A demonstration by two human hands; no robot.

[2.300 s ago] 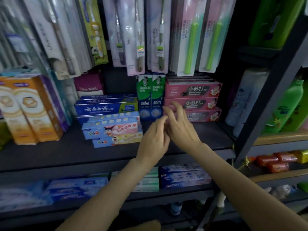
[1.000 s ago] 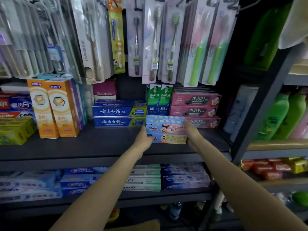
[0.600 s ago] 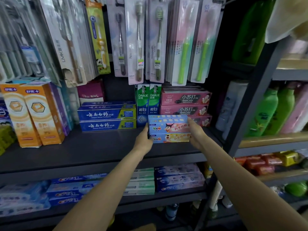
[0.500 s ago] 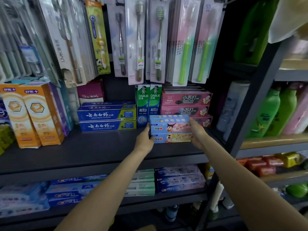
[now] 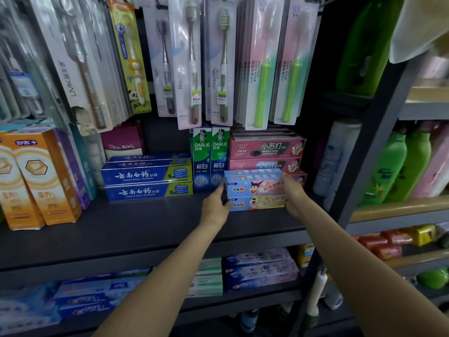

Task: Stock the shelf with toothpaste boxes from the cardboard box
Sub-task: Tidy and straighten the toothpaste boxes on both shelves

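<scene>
- Orange upright toothpaste boxes [image 5: 46, 176]: at the far left of the dark shelf board [image 5: 145, 229], upright and side by side, as in the earlier frames.
- Blue Yunnan Baiyao toothpaste boxes [image 5: 147, 177]: stacked flat, left of centre. The bare board in front of them held the small cartoon-printed boxes 2.3 s ago.
- Green Darlie boxes [image 5: 210, 156]: two, upright, between the blue stack and the pink stack.
- Left hand [image 5: 216, 205]: at the left end of the children's toothpaste boxes [image 5: 255, 189], fingers curled against that end and clamping it; 2.3 s ago this hand was held up in front of the shelf with nothing in it.
- Children's toothpaste boxes: a stack of small light-blue boxes with cartoon figures, lying flat toward the right of the board, just in front of the Darlie boxes and the pink stack. Whether the stack rests on the board or is slightly lifted cannot be told. Since 1.0 s ago it lies in much the same spot between the two hands.
- Right hand [image 5: 292, 194]: at the right end of the same stack, pressing inward with bent fingers, so both hands squeeze the stack between them.
- Pink baking soda toothpaste boxes [image 5: 266, 148]: stacked flat behind the held stack, the lowest partly hidden by it.
- Green bottles [image 5: 398, 166]: on the neighbouring shelf unit at right.
- Toothbrush packs [image 5: 192, 59]: hanging in a row above the shelf.
</scene>
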